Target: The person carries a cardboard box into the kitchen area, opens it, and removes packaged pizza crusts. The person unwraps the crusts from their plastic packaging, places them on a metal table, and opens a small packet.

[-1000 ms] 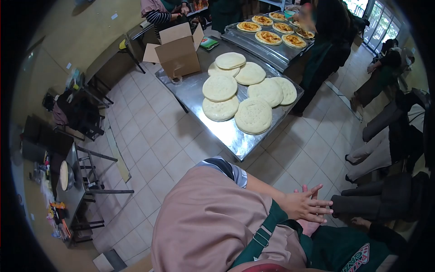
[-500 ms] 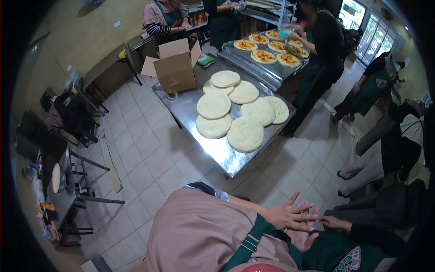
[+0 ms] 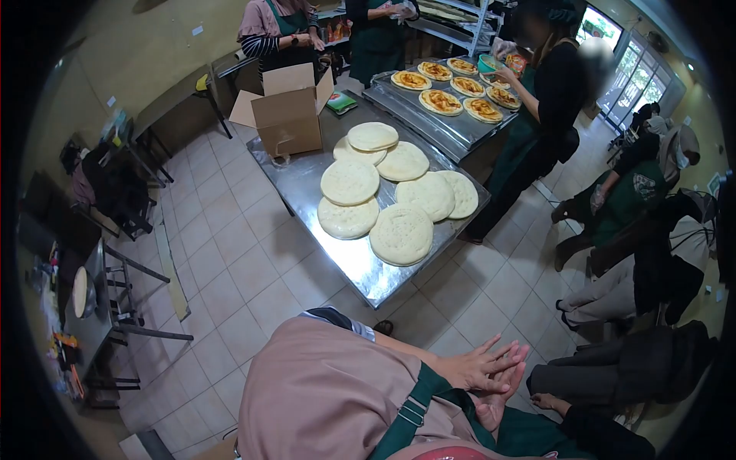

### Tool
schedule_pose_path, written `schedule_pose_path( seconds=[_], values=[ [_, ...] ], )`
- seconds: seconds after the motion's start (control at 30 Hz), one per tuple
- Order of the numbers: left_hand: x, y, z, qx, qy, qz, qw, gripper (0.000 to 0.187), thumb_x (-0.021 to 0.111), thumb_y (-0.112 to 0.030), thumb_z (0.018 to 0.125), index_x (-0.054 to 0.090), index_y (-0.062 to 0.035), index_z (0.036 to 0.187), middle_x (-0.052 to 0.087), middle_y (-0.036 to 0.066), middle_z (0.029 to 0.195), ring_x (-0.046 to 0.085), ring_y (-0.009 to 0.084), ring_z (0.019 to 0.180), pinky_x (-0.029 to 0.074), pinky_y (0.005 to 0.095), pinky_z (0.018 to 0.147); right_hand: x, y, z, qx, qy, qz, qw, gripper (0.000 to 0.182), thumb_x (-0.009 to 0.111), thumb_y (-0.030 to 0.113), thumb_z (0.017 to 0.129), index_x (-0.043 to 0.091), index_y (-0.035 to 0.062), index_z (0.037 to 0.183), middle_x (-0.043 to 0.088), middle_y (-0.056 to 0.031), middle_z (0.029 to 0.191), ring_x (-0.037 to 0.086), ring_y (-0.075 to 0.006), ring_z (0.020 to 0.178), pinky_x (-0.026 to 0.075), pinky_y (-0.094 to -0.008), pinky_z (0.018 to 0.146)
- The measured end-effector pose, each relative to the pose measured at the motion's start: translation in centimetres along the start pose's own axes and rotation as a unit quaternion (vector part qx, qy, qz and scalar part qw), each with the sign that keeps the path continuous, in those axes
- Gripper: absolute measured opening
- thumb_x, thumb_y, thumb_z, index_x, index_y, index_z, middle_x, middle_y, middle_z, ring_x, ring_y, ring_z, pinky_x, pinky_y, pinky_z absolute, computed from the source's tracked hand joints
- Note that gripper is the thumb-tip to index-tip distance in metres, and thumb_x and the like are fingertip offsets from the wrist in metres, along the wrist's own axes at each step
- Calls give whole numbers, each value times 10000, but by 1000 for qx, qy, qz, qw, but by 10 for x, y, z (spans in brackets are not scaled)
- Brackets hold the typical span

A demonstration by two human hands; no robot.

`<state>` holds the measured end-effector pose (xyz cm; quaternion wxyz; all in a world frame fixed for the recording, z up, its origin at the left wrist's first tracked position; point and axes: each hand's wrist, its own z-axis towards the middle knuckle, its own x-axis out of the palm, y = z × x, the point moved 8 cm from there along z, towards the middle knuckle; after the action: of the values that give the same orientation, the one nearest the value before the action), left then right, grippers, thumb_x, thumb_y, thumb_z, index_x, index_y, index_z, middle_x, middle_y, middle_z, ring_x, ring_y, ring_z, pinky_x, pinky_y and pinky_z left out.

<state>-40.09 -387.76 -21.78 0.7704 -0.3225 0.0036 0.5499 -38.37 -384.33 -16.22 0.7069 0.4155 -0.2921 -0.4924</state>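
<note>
Held in front of my green apron [image 3: 529, 437], my two hands press together with no object visible between them. My left hand [image 3: 464, 369] lies across my right hand [image 3: 500, 392], its fingers stretched out. Part of the right palm is hidden beneath it, but the right fingers also extend outward. Beyond them stands a metal table [image 3: 337, 257] with several pale round pizza bases [image 3: 401, 234], some overlapping. An open cardboard box [image 3: 289, 123] and a green packet [image 3: 341, 103] sit at its far side.
Another table holds a metal tray [image 3: 414, 115] of sauce-topped pizza bases [image 3: 441, 102]. A co-worker there holds a green bowl [image 3: 487, 64]. Other people stand at the back and right; a co-worker's hand [image 3: 550, 403] is near mine. A side table [image 3: 96, 337] stands left.
My hands have shifted against each other and the fingers now point more upward. The view has moved slightly. At the right, the co-worker's hand is farther from mine.
</note>
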Motion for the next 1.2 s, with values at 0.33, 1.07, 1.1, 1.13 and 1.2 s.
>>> schedule_pose_path(
  seconds=[0.33,1.07,1.1,1.13,1.2],
  values=[
    [-111,48,8,-119,-136,-145,973,917,430,-620,703,-26,-115,1318,-75,168,1359,-46,327,1255,20,468,979,47,-32,75,29,199,-36,979,626,494,309,794,163,180,1310,119,-248,1327,-24,-362,1248,13,-436,981],
    [-322,151,-246,-741,-34,264,617,705,553,-448,693,286,-131,1263,242,163,1308,182,349,1216,174,536,937,144,-287,326,20,332,-282,900,400,548,196,759,457,92,1134,445,-168,1153,475,-276,1020,408,-323,812],
    [-343,153,-251,-753,-74,314,574,660,544,-435,699,316,-150,1249,253,153,1304,195,358,1207,179,571,917,155,-312,350,-16,346,-285,894,396,554,195,751,465,93,1123,451,-160,1147,487,-267,998,414,-321,799],
    [-348,156,-255,-759,-77,310,567,660,544,-435,699,316,-150,1249,253,153,1304,195,358,1207,179,571,917,165,-337,369,-48,360,-285,887,393,561,194,743,472,94,1113,457,-152,1141,500,-259,976,421,-319,786],
    [-361,166,-262,-779,-105,321,528,603,545,-410,706,369,-149,1221,261,158,1298,184,364,1209,181,559,925,185,-410,419,129,362,-181,905,391,568,212,731,487,93,1095,478,-134,1122,520,-250,929,424,-319,772]
  ],
)
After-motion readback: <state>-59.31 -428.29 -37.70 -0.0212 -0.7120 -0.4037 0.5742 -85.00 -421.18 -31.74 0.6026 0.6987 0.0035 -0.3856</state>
